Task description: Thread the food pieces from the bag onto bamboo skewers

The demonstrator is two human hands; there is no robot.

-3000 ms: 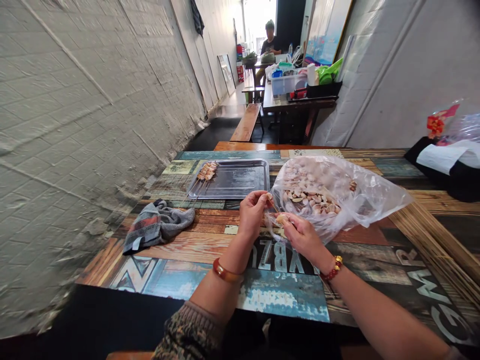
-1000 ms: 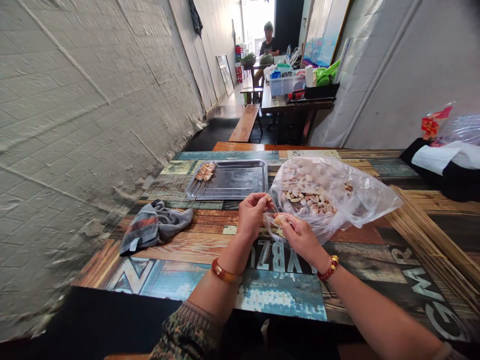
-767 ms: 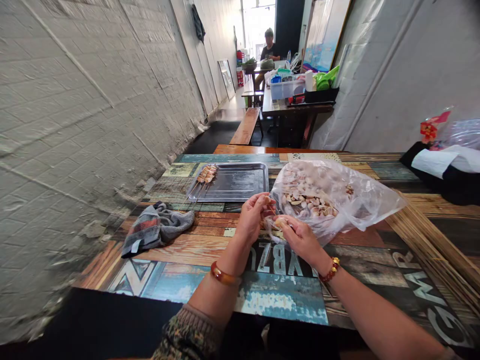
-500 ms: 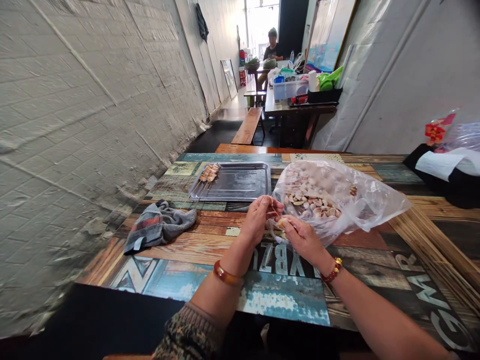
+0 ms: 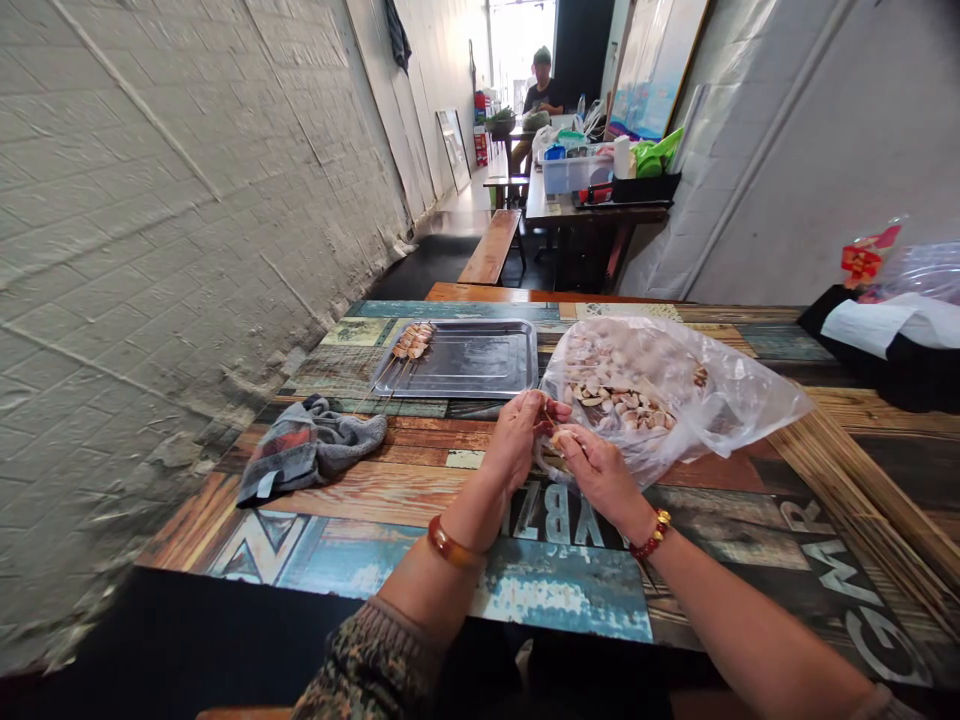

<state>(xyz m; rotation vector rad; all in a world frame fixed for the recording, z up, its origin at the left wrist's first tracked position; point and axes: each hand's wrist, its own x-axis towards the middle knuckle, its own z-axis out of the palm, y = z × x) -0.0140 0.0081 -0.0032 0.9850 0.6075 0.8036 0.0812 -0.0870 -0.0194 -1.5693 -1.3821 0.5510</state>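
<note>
Your two hands work close together over the table [image 5: 420, 485], in front of the bag. Your left hand [image 5: 516, 440] is closed, its thumb and fingers pinched around the upper end of a thin stick [image 5: 550, 416]. The fingers cover that end, so you can't really tell from here whether a piece sits in their grip too. Your right hand [image 5: 606, 476] is closed on the same stick lower down, with a pale piece [image 5: 557, 438] at its fingertips. The stick slants between your two hands, above the table.

The clear bag [image 5: 750, 390] lies just beyond your right hand, and its near edge shows behind your fingers. Through its open side you see many pale and brownish pieces [image 5: 634, 408] heaped together. Left of the bag, near it, the metal tray [image 5: 480, 360] lies flat. A few filled skewers [image 5: 412, 342] rest side by side at its left end, their bare ends reaching over the near rim.

The grey towel [image 5: 307, 450] is crumpled on the table, well to the left of your hands. On the right you have a bundle of bare sticks [image 5: 862, 505] lying at a slant. You wear a bangle [image 5: 454, 545] on your left wrist and a beaded bracelet [image 5: 651, 535] on your right. Farther off, another person [image 5: 541, 95] sits at a table.
</note>
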